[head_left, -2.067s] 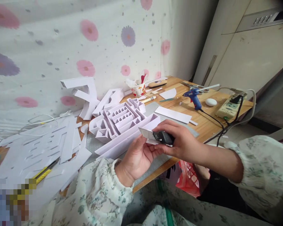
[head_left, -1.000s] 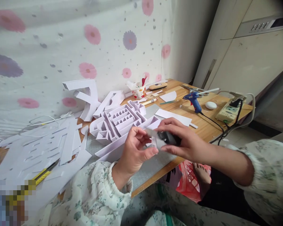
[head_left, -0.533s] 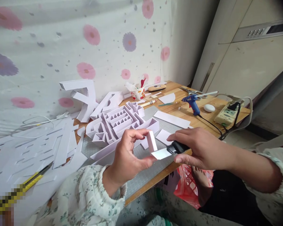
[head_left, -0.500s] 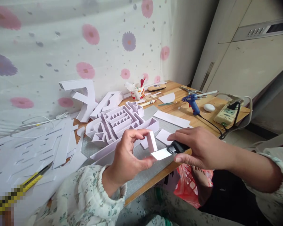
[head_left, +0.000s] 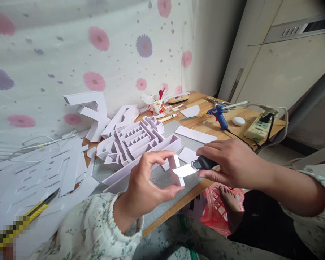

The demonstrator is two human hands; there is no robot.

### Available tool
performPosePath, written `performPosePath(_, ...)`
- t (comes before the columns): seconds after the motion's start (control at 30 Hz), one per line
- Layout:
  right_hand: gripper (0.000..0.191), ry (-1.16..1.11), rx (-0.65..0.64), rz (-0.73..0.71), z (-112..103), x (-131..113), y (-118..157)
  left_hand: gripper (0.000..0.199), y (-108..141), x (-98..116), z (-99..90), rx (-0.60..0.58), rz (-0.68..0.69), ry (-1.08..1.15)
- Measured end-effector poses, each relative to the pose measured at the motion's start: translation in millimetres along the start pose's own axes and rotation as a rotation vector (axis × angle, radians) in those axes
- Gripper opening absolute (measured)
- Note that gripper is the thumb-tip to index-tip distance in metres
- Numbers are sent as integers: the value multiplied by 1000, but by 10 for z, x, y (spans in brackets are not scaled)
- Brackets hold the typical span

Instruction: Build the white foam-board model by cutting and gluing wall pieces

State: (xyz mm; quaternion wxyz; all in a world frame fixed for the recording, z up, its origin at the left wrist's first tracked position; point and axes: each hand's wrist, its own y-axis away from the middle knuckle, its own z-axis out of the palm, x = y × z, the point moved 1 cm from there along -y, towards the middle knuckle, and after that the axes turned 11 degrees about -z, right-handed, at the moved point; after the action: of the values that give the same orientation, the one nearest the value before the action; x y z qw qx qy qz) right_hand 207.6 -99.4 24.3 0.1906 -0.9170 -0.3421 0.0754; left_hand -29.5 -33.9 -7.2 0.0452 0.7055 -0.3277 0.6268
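Note:
Between the thumb and fingertips of my left hand [head_left: 143, 184] is a small white foam board piece [head_left: 174, 166], held upright above the table. My right hand [head_left: 230, 162] grips a utility knife [head_left: 206, 163] by its black handle. The knife's wide bright blade [head_left: 183, 170] points left and lies across the edge of the piece; whether it cuts in cannot be told. Just behind my left hand stands a white foam board structure [head_left: 137, 141] with many thin walls, on a grey cutting mat [head_left: 153, 213].
A blue glue gun [head_left: 219, 117], a white egg-shaped object [head_left: 238, 121] and a power strip [head_left: 258, 126] sit at the right. A paper cup [head_left: 155, 106] stands at the back. Cut white sheets [head_left: 24, 173] and a yellow cutter [head_left: 29, 216] lie at the left.
The blade has shifted up and left, from near the piece's lower end onto its edge. My left thumb now presses the piece's bottom end. The view has shifted slightly.

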Motion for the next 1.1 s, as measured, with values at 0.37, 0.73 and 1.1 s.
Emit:
performPosePath(0.37,60,87,-17,72,3,69,4,62,7,10,4,-89,67,-105)
performPosePath(0.73,54,-18,-40,-62,-19,8,3,59,-9,-3,-14,-68,47,-192)
performPosePath(1.1,55,-86,-91,-96,-15,10,34,52,-44,-9,-30,-57,67,-225)
